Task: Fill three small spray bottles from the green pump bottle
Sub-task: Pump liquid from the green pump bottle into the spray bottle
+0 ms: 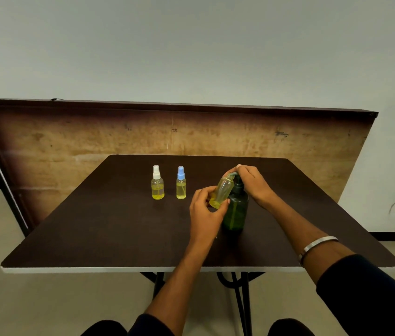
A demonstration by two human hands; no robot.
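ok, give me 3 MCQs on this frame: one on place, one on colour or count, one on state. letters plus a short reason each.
1. Where does the white-capped spray bottle stand?
A. Left of the blue-capped spray bottle
B. Behind the green pump bottle
C. At the near edge of the table

2. How many small bottles stand capped on the table?
A. One
B. Two
C. Three

3. How is the uncapped bottle held?
A. Standing upright on the table
C. Lying flat on the table
B. Tilted, its mouth up at the pump spout

Key:
1 A: the two stand side by side, white cap on the left.
2 B: only the white-capped and blue-capped ones stand alone; the third is in hand.
3 B: the left hand grips it aslant beside the pump bottle, while the right hand rests on the pump head.
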